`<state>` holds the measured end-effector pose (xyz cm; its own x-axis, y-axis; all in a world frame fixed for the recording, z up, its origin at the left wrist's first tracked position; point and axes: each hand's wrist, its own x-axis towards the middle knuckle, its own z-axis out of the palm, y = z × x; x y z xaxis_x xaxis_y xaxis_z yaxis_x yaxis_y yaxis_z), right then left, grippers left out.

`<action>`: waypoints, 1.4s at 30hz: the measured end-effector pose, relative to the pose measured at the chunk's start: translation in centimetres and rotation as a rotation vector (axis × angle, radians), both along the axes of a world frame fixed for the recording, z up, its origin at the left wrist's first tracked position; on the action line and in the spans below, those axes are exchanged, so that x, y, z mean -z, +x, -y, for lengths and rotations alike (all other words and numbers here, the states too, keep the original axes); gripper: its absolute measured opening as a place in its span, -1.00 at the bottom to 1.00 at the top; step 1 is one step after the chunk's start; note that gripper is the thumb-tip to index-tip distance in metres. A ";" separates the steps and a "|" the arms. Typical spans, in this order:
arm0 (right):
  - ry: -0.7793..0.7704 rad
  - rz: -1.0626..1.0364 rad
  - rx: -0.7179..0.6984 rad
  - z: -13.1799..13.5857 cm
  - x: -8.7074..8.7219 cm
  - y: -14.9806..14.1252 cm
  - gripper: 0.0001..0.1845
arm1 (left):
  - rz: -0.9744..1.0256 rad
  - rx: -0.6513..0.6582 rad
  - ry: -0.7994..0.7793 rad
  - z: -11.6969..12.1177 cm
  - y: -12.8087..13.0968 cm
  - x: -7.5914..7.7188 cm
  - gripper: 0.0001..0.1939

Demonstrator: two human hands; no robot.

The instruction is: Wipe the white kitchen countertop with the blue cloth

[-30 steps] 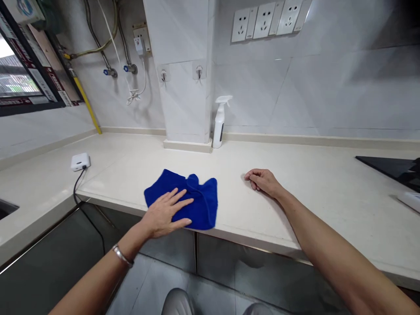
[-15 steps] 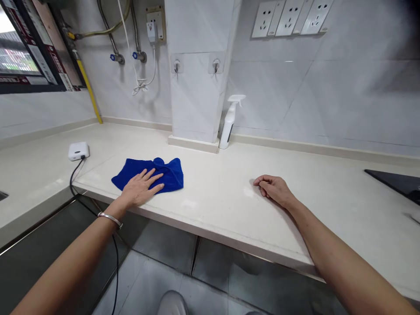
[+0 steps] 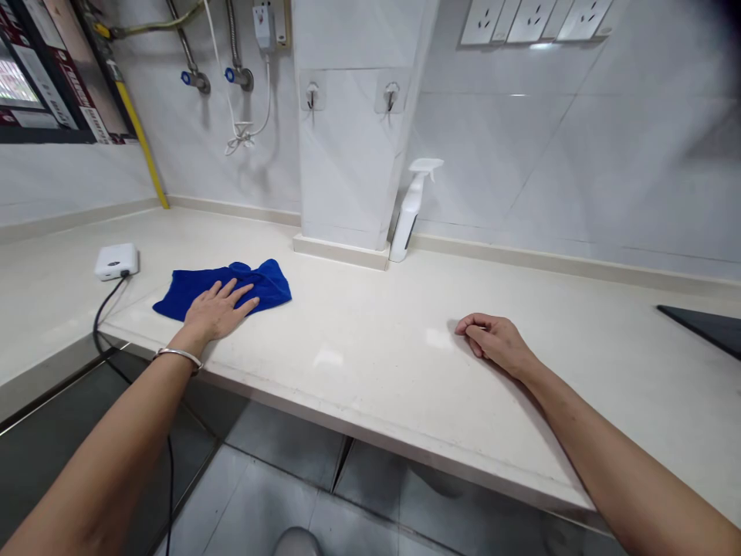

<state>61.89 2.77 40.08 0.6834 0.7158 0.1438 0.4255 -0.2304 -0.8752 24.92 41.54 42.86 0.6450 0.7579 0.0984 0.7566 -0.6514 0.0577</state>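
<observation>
My left hand (image 3: 215,310) lies flat with its fingers spread on a blue cloth (image 3: 265,284), pressing it to the white countertop (image 3: 359,340). The cloth is spread out, with a few folds along its far right side. A silver bangle (image 3: 179,355) circles the left wrist. Off to the right, my right hand (image 3: 496,341) rests on the counter with its fingers curled in, and nothing shows in them. A white spray bottle (image 3: 408,216) leans against the wall corner, apart from both hands.
A white box (image 3: 116,262) with a black cable sits left of the cloth. A black flat object (image 3: 703,326) lies at the far right. Behind the counter are a wall pillar (image 3: 347,170), hooks, sockets and water valves. The counter's front edge (image 3: 301,401) runs below my hands.
My left hand and the blue cloth have slid left and slightly away from me along the counter. The right hand stays in about the same place. The camera view has shifted slightly.
</observation>
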 end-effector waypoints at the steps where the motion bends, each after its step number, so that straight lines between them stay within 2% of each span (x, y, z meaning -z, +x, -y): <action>1: -0.005 0.003 0.005 0.0 0.0 0.0 -0.76 | -0.005 -0.034 -0.003 -0.2 0.1 -0.2 -0.24; 7: -0.020 0.054 0.033 -0.3 0.4 0.0 -0.77 | -0.033 -0.084 0.003 -2.4 0.6 -0.1 -0.23; 12: -0.059 0.108 0.124 -0.9 0.0 -0.4 -0.78 | -0.039 -0.100 0.009 -3.9 0.8 0.1 -0.20; 16: -0.063 0.213 0.115 -1.3 -0.5 -0.6 -0.79 | -0.053 -0.070 0.024 -3.6 0.7 0.0 -0.16; 19: -0.047 0.295 0.115 -1.5 -0.3 -0.4 -0.79 | -0.089 -0.084 0.021 -2.4 1.1 -0.1 -0.16; 22: -0.027 0.377 0.127 -1.8 0.3 0.0 -0.82 | -0.129 -0.092 0.038 0.0 2.3 -0.1 -0.18; 26: -0.027 0.428 0.126 -2.2 0.6 0.3 -0.84 | -0.133 -0.009 0.065 4.9 4.6 -0.2 -0.20; 36: 0.025 0.292 0.040 -2.2 -0.1 0.6 -0.83 | -0.068 0.364 0.068 18.7 10.5 0.1 -0.28; 42: 0.077 0.170 -0.018 -1.9 -0.2 0.7 -0.85 | -0.039 0.587 0.033 25.2 12.0 0.2 -0.29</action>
<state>62.55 4.63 40.29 0.6316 0.7104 0.3104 0.5719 -0.1566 -0.8052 36.94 16.36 42.64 0.9591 0.2702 0.0843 0.2704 -0.9627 0.0095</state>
